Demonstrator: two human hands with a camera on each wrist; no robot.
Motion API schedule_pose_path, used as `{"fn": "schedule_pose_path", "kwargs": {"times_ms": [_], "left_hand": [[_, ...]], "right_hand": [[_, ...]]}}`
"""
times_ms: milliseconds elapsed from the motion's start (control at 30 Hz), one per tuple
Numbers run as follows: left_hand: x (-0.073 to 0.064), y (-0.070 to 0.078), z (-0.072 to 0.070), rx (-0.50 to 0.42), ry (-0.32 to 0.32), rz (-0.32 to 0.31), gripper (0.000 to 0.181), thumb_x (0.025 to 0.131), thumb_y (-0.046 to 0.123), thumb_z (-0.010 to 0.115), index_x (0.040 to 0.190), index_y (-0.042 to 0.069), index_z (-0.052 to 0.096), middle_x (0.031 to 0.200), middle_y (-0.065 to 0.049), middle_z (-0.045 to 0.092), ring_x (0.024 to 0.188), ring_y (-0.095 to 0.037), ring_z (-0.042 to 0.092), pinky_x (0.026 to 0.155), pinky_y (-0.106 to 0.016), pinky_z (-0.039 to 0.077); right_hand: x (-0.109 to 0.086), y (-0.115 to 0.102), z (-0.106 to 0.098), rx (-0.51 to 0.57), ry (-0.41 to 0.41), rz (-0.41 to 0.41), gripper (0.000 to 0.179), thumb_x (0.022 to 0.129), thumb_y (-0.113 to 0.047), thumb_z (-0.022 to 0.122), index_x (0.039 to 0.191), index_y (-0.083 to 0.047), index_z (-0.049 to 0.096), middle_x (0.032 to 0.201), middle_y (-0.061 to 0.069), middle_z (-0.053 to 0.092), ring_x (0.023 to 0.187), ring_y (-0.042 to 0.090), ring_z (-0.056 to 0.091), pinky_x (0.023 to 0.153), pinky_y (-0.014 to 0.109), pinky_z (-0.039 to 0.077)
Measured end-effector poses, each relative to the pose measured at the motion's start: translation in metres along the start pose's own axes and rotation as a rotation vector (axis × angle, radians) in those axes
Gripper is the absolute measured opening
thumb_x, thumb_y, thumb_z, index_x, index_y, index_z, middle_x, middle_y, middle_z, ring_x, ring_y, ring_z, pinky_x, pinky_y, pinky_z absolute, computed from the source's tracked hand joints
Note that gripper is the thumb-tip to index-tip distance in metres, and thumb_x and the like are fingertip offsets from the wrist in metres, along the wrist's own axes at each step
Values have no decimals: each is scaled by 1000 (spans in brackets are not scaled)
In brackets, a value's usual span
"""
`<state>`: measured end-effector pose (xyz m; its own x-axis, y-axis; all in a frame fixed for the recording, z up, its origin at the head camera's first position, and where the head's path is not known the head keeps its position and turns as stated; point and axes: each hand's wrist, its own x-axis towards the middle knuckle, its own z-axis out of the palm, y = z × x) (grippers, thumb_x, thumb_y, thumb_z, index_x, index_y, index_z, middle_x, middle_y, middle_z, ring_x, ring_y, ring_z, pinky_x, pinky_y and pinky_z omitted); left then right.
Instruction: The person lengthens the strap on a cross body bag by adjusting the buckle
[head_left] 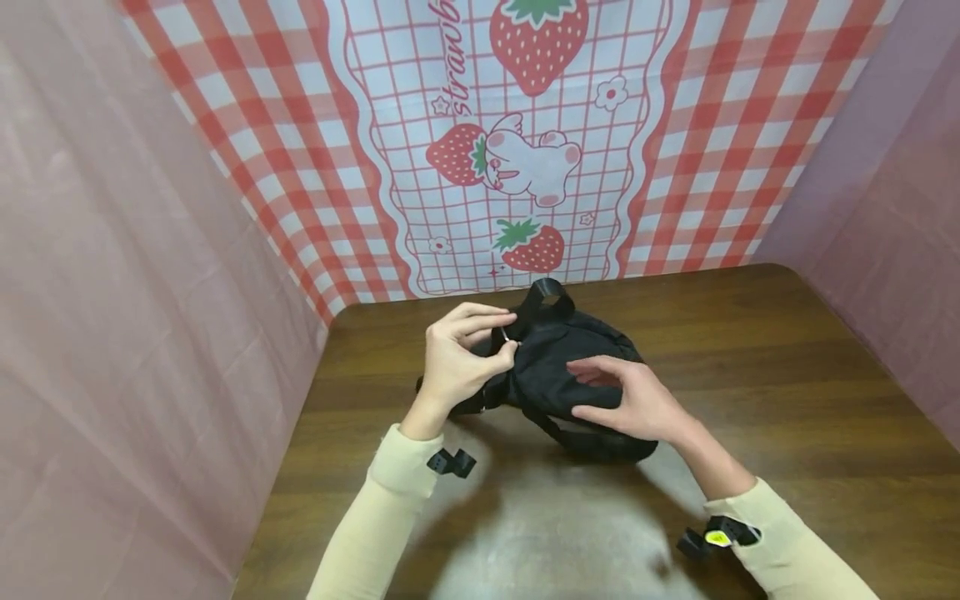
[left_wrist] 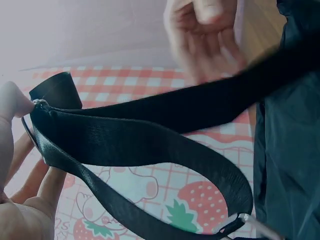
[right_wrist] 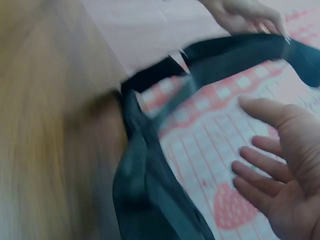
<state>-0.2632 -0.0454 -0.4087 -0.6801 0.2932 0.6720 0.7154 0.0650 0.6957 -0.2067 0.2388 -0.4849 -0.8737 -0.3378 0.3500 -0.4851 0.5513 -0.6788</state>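
Note:
A black fabric bag (head_left: 558,362) with webbing straps lies on the table. My left hand (head_left: 459,354) pinches a black strap (left_wrist: 115,140) at its metal slider (left_wrist: 41,103), thumb on one side and fingers on the other. From there the strap runs in a loop to a metal ring (left_wrist: 242,217) near the bag's body. My right hand (head_left: 633,398) hovers over the bag with nothing in it, fingers spread and thumb apart. In the right wrist view its fingers (right_wrist: 260,172) stand away from the strap, which is blurred there.
The brown wooden table (head_left: 787,400) reaches back to a red-and-white checked strawberry cloth (head_left: 525,183). Pink curtains (head_left: 135,292) hang at the left and right. Both sleeves carry small black wrist devices (head_left: 452,462).

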Motion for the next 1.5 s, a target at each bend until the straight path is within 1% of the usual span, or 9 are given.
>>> {"fn": "schedule_pose_path", "kwargs": {"times_ms": [133, 300, 500, 633, 833, 1000, 1167, 1333, 1500], "left_hand": [[2, 1, 2, 0, -10, 19, 27, 82, 4, 83, 109, 3, 84, 114, -15, 76, 104, -26, 75, 94, -38, 65], [2, 1, 4, -44, -45, 32, 28, 82, 2, 82, 110, 0, 83, 114, -17, 75, 105, -27, 74, 94, -37, 65], [1, 2, 7, -99, -50, 34, 27, 82, -1, 81, 109, -3, 83, 112, -21, 74, 104, -23, 73, 92, -39, 66], [3, 2, 9, -140, -35, 37, 27, 82, -3, 80, 108, -5, 82, 111, -23, 74, 104, -18, 72, 93, -41, 65], [3, 1, 12, -206, -19, 68, 27, 80, -6, 79, 107, -11, 79, 111, -29, 71, 106, -16, 71, 93, -42, 65], [-2, -6, 7, -269, 17, 85, 28, 78, -10, 78, 105, -18, 76, 109, -36, 68, 106, -13, 71, 92, -35, 65], [-5, -10, 3, -326, 44, 106, 29, 76, -14, 77, 103, -23, 73, 107, -41, 64, 106, -14, 72, 91, -32, 65], [-5, -10, 0, -368, 74, 128, 29, 76, -13, 76, 104, -21, 74, 107, -38, 65, 107, -18, 74, 92, -32, 65], [-3, -9, 4, -366, 85, 121, 30, 76, -12, 76, 105, -22, 74, 108, -38, 65, 107, -16, 73, 92, -31, 64]], "right_hand": [[17, -17, 19, 69, 23, -83, 64, 85, -28, 93, 141, -12, 68, 140, 7, 72, 123, 23, 72, 102, 40, 61], [30, -30, 33, 146, 38, -77, 54, 89, -28, 89, 138, -14, 71, 133, 4, 76, 118, 20, 75, 101, 39, 62], [28, -30, 36, 212, 82, -80, 39, 89, -19, 89, 125, -16, 77, 119, 1, 80, 107, 17, 78, 94, 38, 65], [27, -27, 39, 263, 70, -90, 43, 89, -15, 88, 130, -11, 74, 123, 7, 78, 111, 25, 77, 97, 41, 64], [24, -26, 39, 326, 58, -61, 45, 89, -11, 87, 132, -7, 73, 120, 14, 79, 109, 29, 78, 95, 26, 63], [16, -23, 22, 280, 101, -20, 45, 86, -10, 89, 129, -9, 75, 117, 10, 80, 100, 12, 78, 89, 32, 66], [7, -16, 1, 180, 135, 1, 49, 83, -10, 92, 130, -12, 76, 123, 8, 79, 101, 0, 74, 90, 18, 62], [0, -9, -8, 111, 117, -19, 50, 83, -10, 92, 130, -12, 76, 125, 9, 78, 105, 4, 74, 92, 15, 60], [-5, 3, -10, 31, 50, 9, 49, 85, -17, 91, 131, -16, 76, 126, 5, 78, 108, 14, 75, 94, 30, 64]]}}
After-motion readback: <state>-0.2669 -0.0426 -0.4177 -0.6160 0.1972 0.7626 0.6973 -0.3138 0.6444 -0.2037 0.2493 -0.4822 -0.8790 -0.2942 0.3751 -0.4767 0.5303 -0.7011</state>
